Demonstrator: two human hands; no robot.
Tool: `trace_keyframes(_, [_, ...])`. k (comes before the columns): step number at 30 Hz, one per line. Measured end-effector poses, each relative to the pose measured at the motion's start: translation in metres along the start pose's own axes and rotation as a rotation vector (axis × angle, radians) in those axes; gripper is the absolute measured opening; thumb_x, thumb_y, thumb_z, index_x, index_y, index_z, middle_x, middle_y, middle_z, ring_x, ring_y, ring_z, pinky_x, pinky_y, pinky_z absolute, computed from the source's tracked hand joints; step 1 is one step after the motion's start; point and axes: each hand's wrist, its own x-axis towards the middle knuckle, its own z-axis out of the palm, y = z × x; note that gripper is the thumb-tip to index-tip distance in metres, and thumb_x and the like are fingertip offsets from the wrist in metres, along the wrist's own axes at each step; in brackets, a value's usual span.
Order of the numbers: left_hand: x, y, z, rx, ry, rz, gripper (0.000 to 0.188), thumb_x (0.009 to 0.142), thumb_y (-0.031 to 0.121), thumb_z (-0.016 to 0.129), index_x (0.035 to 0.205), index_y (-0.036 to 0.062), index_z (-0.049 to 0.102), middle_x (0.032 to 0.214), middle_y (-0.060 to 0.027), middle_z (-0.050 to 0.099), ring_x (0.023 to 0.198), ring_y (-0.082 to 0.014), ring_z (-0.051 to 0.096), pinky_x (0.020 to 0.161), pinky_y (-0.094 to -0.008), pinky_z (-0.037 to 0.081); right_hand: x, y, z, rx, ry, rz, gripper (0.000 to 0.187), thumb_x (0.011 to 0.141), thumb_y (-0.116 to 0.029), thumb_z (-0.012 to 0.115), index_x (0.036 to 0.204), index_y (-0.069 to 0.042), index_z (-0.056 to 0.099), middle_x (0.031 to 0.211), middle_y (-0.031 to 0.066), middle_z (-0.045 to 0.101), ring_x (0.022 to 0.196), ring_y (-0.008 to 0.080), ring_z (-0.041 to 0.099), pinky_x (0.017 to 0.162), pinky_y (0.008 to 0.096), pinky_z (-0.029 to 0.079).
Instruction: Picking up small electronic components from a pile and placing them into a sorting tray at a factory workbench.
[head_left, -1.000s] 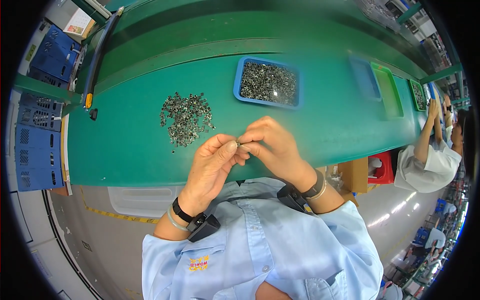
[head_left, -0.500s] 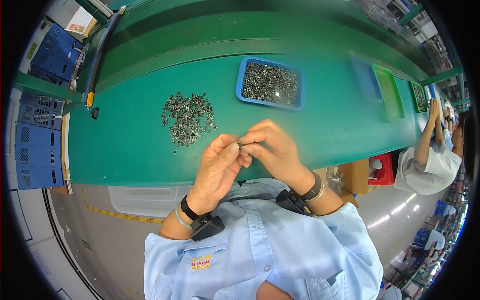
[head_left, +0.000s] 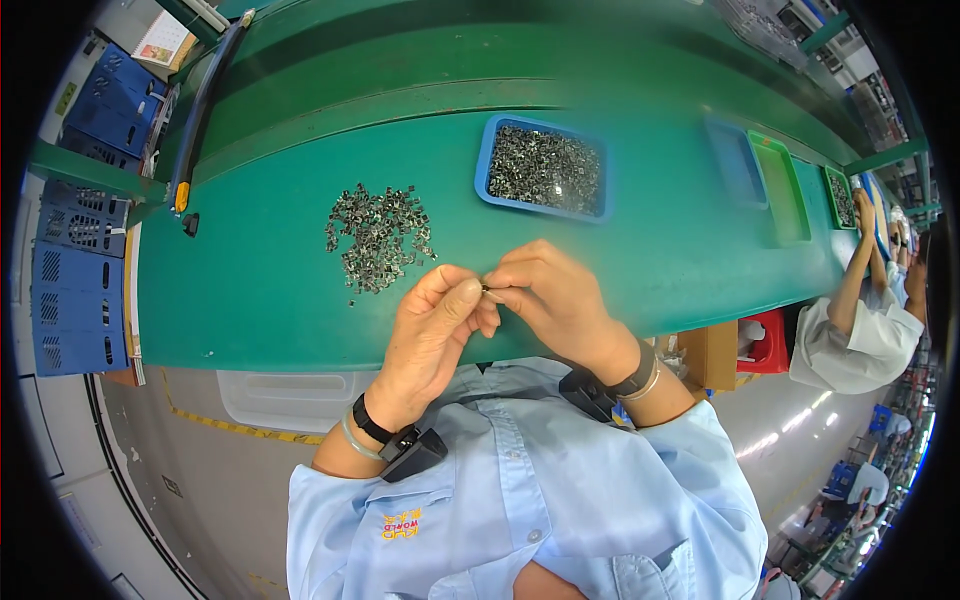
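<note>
My left hand and my right hand meet above the near edge of the green bench top. Between their fingertips they pinch a small dark metal part, mostly covered by the fingers. Both thumbs press against it. Just beyond my left hand lies a loose pile of small square metal parts, dark and shiny. Past my right hand stands a blue tray filled with many similar small parts.
A green tray and a blurred blue tray lie at the right. Another person works at the far right end. Blue crates stand at the left. Below the bench are a clear plastic bin, a cardboard box and a red container.
Both hands stay together on the small part; the right hand and wrist have shifted slightly right and the fingers have moved a little. The pile and trays look the same.
</note>
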Motion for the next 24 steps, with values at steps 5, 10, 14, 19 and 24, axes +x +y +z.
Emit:
trace_keyframes(5, [-0.002, 0.002, 0.001, -0.084, -0.021, -0.022, 0.013, 0.093, 0.017, 0.056, 0.092, 0.0046, 0.056, 0.083, -0.0066, 0.062, 0.072, -0.0135, 0.056, 0.065, -0.0288, 0.046, -0.002, -0.002, 0.003, 0.149, 0.04, 0.079, 0.015, 0.076, -0.002, 0.068, 0.089, -0.006, 0.062, 0.084, 0.0052, 0.061, 0.077, 0.0209, 0.059, 0.066, 0.0305, 0.048])
trace_keyframes(10, [0.0, -0.001, -0.005, -0.165, -0.089, -0.043, 0.013, 0.092, 0.018, 0.057, 0.092, 0.0044, 0.056, 0.084, -0.0079, 0.063, 0.068, -0.0145, 0.055, 0.062, -0.0291, 0.045, -0.002, -0.002, 0.004, 0.174, 0.044, 0.072, 0.014, 0.076, -0.003, 0.069, 0.087, -0.007, 0.063, 0.083, 0.005, 0.063, 0.077, 0.0211, 0.06, 0.066, 0.0304, 0.048])
trace_keyframes(14, [0.001, -0.001, -0.007, -0.185, -0.111, -0.061, 0.013, 0.091, 0.018, 0.058, 0.091, 0.0047, 0.056, 0.082, -0.0077, 0.063, 0.066, -0.0149, 0.055, 0.06, -0.0291, 0.045, -0.001, -0.003, 0.004, 0.159, 0.018, 0.079, 0.012, 0.076, -0.003, 0.069, 0.086, -0.006, 0.063, 0.083, 0.0057, 0.063, 0.075, 0.021, 0.061, 0.064, 0.0303, 0.048])
trace_keyframes(19, [0.002, 0.004, -0.006, -0.154, -0.109, -0.068, 0.013, 0.09, 0.018, 0.059, 0.09, 0.0051, 0.055, 0.079, -0.0067, 0.062, 0.066, -0.015, 0.056, 0.059, -0.0286, 0.045, 0.0, -0.003, 0.004, 0.179, 0.021, 0.074, 0.012, 0.076, -0.003, 0.069, 0.086, -0.006, 0.064, 0.082, 0.0068, 0.063, 0.074, 0.0208, 0.061, 0.062, 0.0301, 0.049])
trace_keyframes(24, [0.001, 0.012, -0.003, -0.024, -0.062, -0.088, 0.013, 0.09, 0.018, 0.06, 0.089, 0.0054, 0.056, 0.078, -0.006, 0.061, 0.067, -0.015, 0.057, 0.059, -0.028, 0.045, -0.001, 0.002, 0.004, 0.153, 0.006, 0.063, 0.012, 0.076, -0.002, 0.069, 0.085, -0.006, 0.064, 0.082, 0.0074, 0.063, 0.074, 0.0209, 0.061, 0.062, 0.0301, 0.049])
